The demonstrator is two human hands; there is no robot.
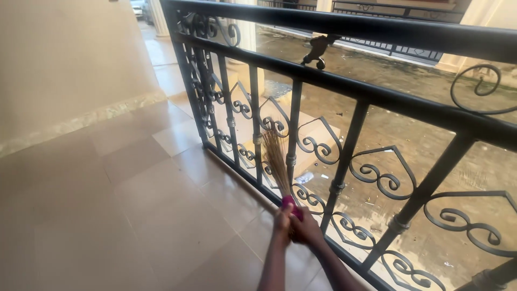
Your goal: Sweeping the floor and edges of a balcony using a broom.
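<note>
Head view, looking down: we see both hands low in the middle of the frame, wrapped together around the pink-bound butt of a broom (276, 157) made of thin dry straws. The left hand (282, 220) sits just beside the right hand (307, 225), both closed tight on the binding, touching each other. The straw bundle fans upward and away from us, its tips reaching into the black wrought-iron railing (344, 86) that runs from the upper left to the lower right of the frame. We judge the broom light and springy, the straws bending easily and brittle at the tips; the bound end is the firm place to hold. The railing's scrolls and bars leave narrow gaps where straws could snag. To the left, the tan tiled floor (134, 205) spreads wide and offers free room for sweeping strokes. A cream wall (59, 59) closes the upper left.
</note>
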